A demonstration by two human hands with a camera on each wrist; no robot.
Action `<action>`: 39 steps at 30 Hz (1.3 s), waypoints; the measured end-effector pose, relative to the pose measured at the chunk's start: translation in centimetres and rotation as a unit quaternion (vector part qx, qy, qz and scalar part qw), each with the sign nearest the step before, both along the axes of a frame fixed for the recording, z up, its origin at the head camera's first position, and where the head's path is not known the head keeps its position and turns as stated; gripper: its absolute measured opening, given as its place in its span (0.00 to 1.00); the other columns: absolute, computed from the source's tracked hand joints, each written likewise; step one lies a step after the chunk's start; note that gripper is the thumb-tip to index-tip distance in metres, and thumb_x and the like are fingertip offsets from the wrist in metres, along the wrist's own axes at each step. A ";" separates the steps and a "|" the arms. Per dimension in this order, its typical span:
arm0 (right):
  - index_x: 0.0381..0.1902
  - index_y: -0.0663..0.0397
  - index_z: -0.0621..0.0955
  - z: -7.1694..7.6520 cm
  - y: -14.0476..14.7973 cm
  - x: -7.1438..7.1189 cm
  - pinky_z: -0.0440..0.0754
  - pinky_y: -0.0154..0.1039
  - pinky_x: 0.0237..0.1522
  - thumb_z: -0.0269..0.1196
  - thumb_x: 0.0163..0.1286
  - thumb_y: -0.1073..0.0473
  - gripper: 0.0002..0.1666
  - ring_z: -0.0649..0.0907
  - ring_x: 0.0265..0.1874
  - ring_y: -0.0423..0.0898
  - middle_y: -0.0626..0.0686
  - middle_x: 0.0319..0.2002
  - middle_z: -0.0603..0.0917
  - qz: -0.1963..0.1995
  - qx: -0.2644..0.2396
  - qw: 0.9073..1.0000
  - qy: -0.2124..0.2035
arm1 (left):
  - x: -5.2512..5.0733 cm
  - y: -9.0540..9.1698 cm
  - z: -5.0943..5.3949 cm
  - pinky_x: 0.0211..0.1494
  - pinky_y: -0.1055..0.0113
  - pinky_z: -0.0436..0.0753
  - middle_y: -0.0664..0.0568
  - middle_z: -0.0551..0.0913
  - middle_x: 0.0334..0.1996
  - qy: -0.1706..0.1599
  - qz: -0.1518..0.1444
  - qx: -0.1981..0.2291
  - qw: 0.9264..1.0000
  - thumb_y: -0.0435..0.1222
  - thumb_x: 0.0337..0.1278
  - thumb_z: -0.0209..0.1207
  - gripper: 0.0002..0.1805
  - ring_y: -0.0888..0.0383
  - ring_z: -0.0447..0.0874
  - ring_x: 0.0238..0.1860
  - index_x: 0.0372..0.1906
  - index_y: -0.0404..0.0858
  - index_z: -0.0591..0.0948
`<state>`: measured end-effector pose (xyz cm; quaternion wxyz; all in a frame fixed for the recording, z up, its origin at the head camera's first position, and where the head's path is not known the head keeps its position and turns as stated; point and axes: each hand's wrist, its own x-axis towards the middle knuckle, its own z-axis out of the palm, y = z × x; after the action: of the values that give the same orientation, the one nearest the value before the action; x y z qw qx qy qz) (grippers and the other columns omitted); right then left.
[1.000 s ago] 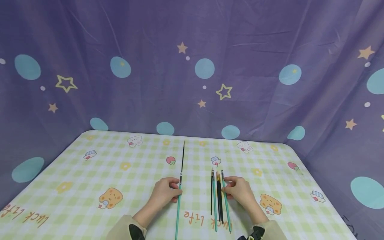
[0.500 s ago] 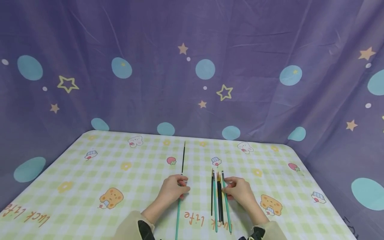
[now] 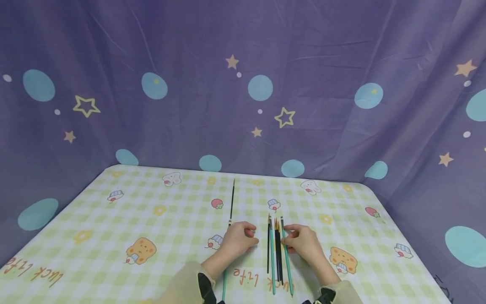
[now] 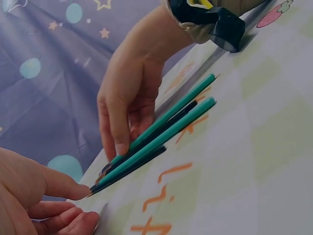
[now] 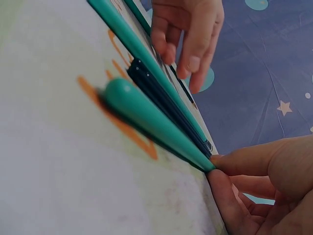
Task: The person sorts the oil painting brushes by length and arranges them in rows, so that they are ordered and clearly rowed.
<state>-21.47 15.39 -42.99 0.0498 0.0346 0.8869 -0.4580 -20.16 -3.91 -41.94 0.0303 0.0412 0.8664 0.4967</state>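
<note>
In the head view my right hand [image 3: 305, 241] pinches a green-handled paintbrush [image 3: 287, 264] at the right side of a small group of brushes. Close by lie another green-handled paintbrush [image 3: 272, 257], several black paintbrushes [image 3: 279, 257] bunched together, and a thin black paintbrush [image 3: 268, 249]. My left hand [image 3: 237, 240] holds nothing, its fingers loosely bent, left of the group. Under the left wrist passes a separate green paintbrush [image 3: 224, 285], partly hidden. Beyond it, nearly in line, lies a black paintbrush [image 3: 232, 200]. The right wrist view shows the pinched green handle [image 5: 146, 115] up close.
A checked tablecloth [image 3: 182, 228] with printed cartoon figures covers the table. Behind and at the sides hangs a purple curtain [image 3: 205, 126] with stars and blue spots. Dark bands [image 3: 205, 289] circle both sleeves.
My left hand has let go of the separate green paintbrush and moved right, toward the group. The right hand stays at its green paintbrush, nearly still.
</note>
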 end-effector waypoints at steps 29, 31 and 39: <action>0.52 0.63 0.77 -0.1 0.1 -0.1 0.81 0.33 0.21 0.67 0.50 0.66 0.27 0.79 0.17 0.40 0.51 0.24 0.80 -0.003 -0.005 1.000 0.002 | -1.6 3.3 -0.4 0.27 0.69 0.70 0.55 0.74 0.22 0.036 -0.014 -0.085 0.996 0.30 0.31 0.67 0.20 0.61 0.68 0.23 0.39 0.34 0.79; 0.52 0.63 0.76 -0.2 0.1 -0.1 0.81 0.33 0.21 0.67 0.50 0.66 0.27 0.79 0.17 0.40 0.51 0.24 0.80 -0.003 -0.003 1.000 0.002 | -1.8 3.3 -0.4 0.28 0.69 0.70 0.54 0.74 0.22 0.030 -0.015 -0.090 0.995 0.30 0.31 0.67 0.21 0.60 0.69 0.23 0.40 0.33 0.79; 0.51 0.62 0.77 -0.3 0.1 -0.1 0.81 0.33 0.20 0.67 0.50 0.65 0.27 0.79 0.17 0.40 0.51 0.23 0.80 -0.003 -0.002 1.000 0.004 | -2.7 3.1 -0.8 0.28 0.68 0.71 0.54 0.73 0.24 0.019 0.012 -0.103 0.994 0.31 0.36 0.67 0.22 0.60 0.70 0.23 0.44 0.33 0.79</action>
<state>-21.57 15.52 -43.26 0.0447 0.0351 0.8859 -0.4603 -22.84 -0.76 -42.71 0.0120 0.0375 0.9137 0.4044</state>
